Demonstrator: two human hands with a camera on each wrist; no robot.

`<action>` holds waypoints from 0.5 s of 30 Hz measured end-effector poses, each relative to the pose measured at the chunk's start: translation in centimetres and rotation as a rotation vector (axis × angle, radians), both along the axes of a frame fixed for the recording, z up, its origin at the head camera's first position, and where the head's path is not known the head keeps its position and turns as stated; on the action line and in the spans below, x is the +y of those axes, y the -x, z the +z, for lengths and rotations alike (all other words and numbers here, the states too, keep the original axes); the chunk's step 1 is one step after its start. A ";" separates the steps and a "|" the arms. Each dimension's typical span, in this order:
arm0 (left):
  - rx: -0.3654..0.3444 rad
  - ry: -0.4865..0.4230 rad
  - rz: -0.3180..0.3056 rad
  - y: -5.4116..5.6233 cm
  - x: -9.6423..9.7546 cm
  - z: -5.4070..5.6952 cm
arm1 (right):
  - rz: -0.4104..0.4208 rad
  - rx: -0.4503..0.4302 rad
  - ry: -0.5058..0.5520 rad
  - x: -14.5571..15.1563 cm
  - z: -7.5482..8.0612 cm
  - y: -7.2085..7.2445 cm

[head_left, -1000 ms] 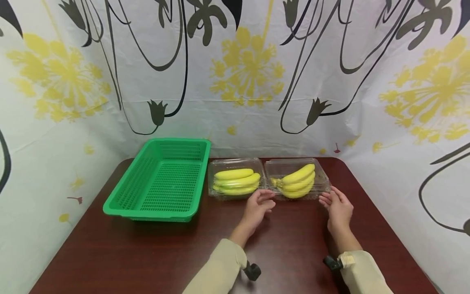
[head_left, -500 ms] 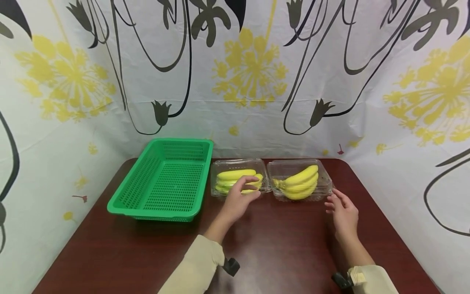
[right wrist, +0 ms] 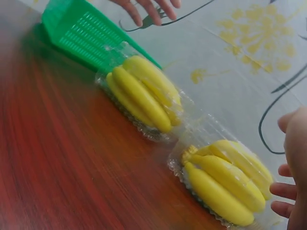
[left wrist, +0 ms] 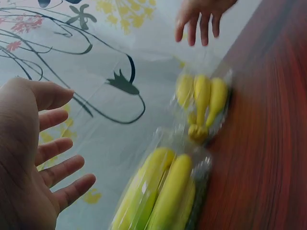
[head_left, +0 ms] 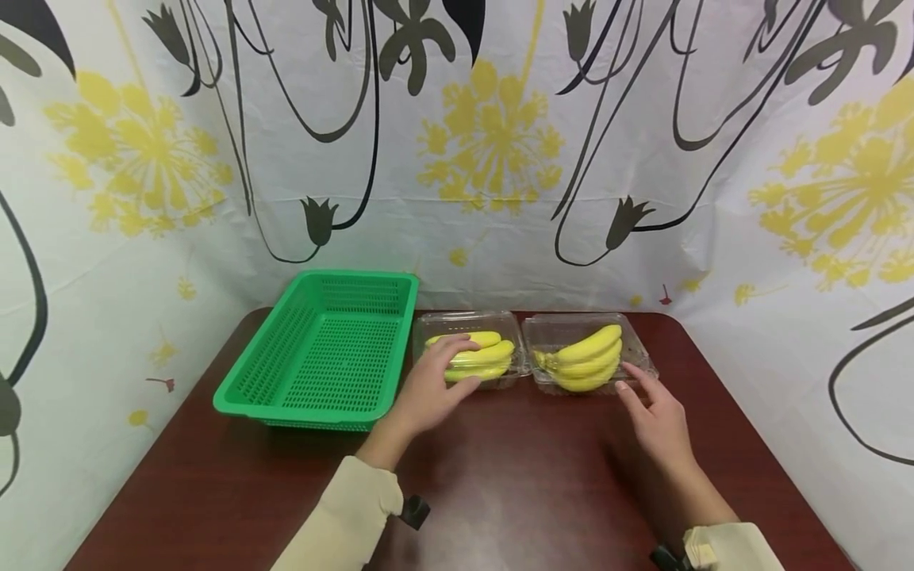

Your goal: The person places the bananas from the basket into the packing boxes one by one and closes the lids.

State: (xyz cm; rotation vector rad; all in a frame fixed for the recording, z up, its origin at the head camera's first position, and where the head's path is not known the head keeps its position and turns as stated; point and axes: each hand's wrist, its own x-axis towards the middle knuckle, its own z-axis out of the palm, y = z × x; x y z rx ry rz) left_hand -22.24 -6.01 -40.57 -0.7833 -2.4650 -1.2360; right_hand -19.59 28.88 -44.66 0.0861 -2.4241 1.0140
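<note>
Two clear plastic clamshell boxes of yellow bananas stand side by side at the back of the table. My left hand (head_left: 428,392), fingers spread and slightly bent, is over the front left of the left box (head_left: 517,325) and overlaps its bananas (head_left: 489,353) in the head view. The left wrist view shows nothing in that hand (left wrist: 29,158). At the front right of the right box (head_left: 635,341) is my right hand (head_left: 660,420), fingers apart and holding nothing. A bunch of bananas (right wrist: 230,182) lies inside that box, stem end to the left.
A green perforated plastic basket (head_left: 293,416) stands left of the boxes, with nothing inside. The dark red-brown table (head_left: 514,492) meets a patterned white cloth (head_left: 400,198) behind and at both sides.
My left hand has moved left, from between the boxes to over the left one. My right hand has left the right box's corner, its fingers spreading. The boxes stay in place.
</note>
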 end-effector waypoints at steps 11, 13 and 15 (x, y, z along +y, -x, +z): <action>0.069 0.268 0.129 0.6 -3.6 -1.3 | 0.133 0.103 -0.268 1.3 -0.6 0.4; 0.073 0.304 0.135 0.6 -4.1 -1.4 | 0.124 0.101 -0.316 1.7 -0.9 0.2; 0.064 0.336 0.137 0.6 -4.8 -1.5 | 0.121 0.087 -0.357 2.1 -1.1 0.0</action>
